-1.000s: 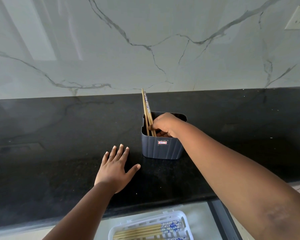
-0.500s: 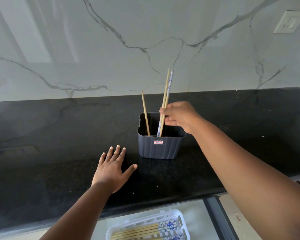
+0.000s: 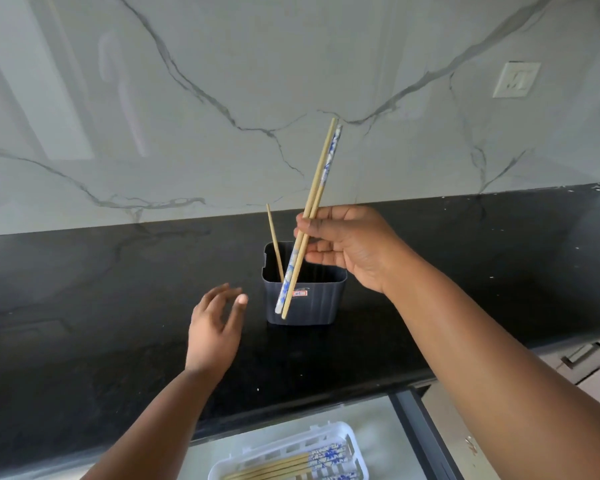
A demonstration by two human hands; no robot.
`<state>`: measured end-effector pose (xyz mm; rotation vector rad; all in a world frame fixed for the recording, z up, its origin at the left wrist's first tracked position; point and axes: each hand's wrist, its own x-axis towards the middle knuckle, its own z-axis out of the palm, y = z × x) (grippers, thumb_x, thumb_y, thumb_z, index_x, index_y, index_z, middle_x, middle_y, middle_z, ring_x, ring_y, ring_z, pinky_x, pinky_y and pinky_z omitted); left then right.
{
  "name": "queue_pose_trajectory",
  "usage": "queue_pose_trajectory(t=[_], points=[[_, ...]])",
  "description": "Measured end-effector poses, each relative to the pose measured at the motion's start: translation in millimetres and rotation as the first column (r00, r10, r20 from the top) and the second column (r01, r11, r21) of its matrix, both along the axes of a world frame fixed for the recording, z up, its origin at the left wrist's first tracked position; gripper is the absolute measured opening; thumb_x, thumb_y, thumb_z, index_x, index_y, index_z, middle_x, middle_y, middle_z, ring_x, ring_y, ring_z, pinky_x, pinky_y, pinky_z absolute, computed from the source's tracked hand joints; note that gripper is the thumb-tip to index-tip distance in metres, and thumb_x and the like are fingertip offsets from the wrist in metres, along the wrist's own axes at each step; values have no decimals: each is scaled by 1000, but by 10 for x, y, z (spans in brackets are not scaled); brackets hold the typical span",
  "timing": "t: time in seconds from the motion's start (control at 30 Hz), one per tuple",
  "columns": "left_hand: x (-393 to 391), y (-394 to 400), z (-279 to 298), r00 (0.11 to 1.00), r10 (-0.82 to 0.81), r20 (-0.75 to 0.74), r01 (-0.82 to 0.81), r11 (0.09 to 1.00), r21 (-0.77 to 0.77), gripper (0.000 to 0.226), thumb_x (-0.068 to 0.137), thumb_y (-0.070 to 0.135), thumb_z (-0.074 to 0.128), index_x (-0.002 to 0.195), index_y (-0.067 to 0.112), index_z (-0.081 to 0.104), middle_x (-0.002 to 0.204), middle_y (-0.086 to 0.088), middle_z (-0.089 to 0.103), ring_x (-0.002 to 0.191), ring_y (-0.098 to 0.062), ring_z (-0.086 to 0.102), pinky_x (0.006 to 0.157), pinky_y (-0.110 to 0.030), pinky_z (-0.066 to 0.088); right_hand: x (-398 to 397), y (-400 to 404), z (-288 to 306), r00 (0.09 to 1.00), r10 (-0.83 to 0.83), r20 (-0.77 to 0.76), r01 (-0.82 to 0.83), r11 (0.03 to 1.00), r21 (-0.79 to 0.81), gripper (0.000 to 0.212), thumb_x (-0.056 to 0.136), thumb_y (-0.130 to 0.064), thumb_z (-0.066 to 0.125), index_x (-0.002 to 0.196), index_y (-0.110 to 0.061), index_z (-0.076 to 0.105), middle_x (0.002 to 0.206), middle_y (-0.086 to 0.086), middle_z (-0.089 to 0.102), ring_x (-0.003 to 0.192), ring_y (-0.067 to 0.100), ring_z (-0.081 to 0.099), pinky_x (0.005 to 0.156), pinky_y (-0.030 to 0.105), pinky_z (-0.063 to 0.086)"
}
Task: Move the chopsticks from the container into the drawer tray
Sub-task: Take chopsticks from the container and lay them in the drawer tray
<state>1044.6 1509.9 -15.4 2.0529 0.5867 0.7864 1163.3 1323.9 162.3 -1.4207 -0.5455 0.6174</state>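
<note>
- A home kitchen: my arms reach over a black stone countertop [image 3: 84, 341] backed by a white marble-look backsplash [image 3: 222, 81] veined in grey.
- A white wall outlet [image 3: 516, 80] sits in the backsplash at right.
- Below the counter edge, an open drawer [image 3: 378, 431] holds a white tray [image 3: 340, 432] of chopsticks [image 3: 291, 467].
- A cabinet pull [image 3: 581, 353] shows at right.

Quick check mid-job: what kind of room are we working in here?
Most likely a home kitchen: a black stone countertop under a marble-look backsplash with a wall outlet, and an open drawer holding a white tray of chopsticks.
</note>
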Motion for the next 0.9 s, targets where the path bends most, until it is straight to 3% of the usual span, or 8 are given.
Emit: queue_pose_trajectory(t=[0.1, 0.2, 0.37, 0.5, 0.67, 0.73, 0.8, 0.9], points=[[32, -271, 587, 972, -51, 230, 65, 996, -54, 11, 89, 55, 56, 96, 51, 63, 115, 18, 57, 113, -6, 55, 90, -21, 46, -172, 33, -80, 1000, -1, 1, 1, 999, -45, 17, 86, -13, 73, 99, -2, 71, 90, 14, 76, 85, 27, 74, 71, 32, 60], [19, -464, 1047, 929, -165, 331, 222, 965, -142, 15, 88, 45, 63, 100, 38, 68, 101, 10, 67, 90, 2, 63, 70, -9, 46, -284, 66, -122, 1000, -7, 14, 8, 997, -77, 23, 83, -16, 76, 101, -2, 72, 91, 16, 76, 86, 29, 74, 73, 35, 61], [-77, -526, 1267, 914, -385, 128, 405, 837, -369, 22, 88, 16, 69, 110, 14, 70, 87, -6, 76, 76, -17, 72, 66, -28, 59, -339, 50, -167, 999, -46, 16, 48, 990, -131, 18, 84, -11, 75, 98, -2, 71, 81, 14, 76, 79, 27, 75, 74, 38, 61], [-126, -557, 1237, 899, -436, 51, 416, 809, -416, 18, 85, 6, 70, 97, 18, 73, 82, -1, 77, 70, -10, 70, 63, -20, 56, -359, -10, -237, 999, -30, -20, 25, 978, -207, 21, 83, -12, 76, 100, -1, 70, 75, 10, 76, 72, 23, 75, 63, 32, 60], [-113, -598, 1207, 916, -401, 10, 363, 819, -444, 14, 84, 7, 73, 89, 20, 72, 70, 4, 73, 62, -4, 65, 59, -19, 54, -279, -143, -172, 956, -161, 245, 229, 933, -277, 9, 84, -15, 74, 92, -12, 70, 88, 6, 75, 70, 15, 72, 58, 24, 59], [-102, -617, 1207, 916, -401, 16, 355, 791, -499, 12, 83, 8, 74, 89, 17, 72, 67, 5, 72, 59, -4, 64, 57, -20, 54, -190, -268, -96, 779, -207, 591, 386, 902, -193, 8, 87, -19, 72, 94, -17, 71, 90, 0, 73, 75, 12, 69, 66, 28, 58], [-83, -649, 1204, 909, -415, 46, 365, 736, -569, 10, 82, 8, 75, 88, 15, 72, 66, 4, 70, 56, -5, 64, 55, -20, 53, -102, -405, -36, 377, -114, 919, 443, 894, -71, 12, 88, -18, 70, 100, -17, 73, 93, 0, 72, 78, 15, 66, 68, 33, 57], [-51, -699, 1221, 896, -434, 96, 380, 637, -671, 8, 83, 7, 72, 88, 13, 74, 70, -2, 70, 57, -8, 64, 55, -22, 53, -55, -547, -79, -164, 76, 984, 371, 929, -10, 23, 79, -2, 75, 100, -11, 76, 95, 10, 73, 81, 28, 69, 69, 37, 57]])
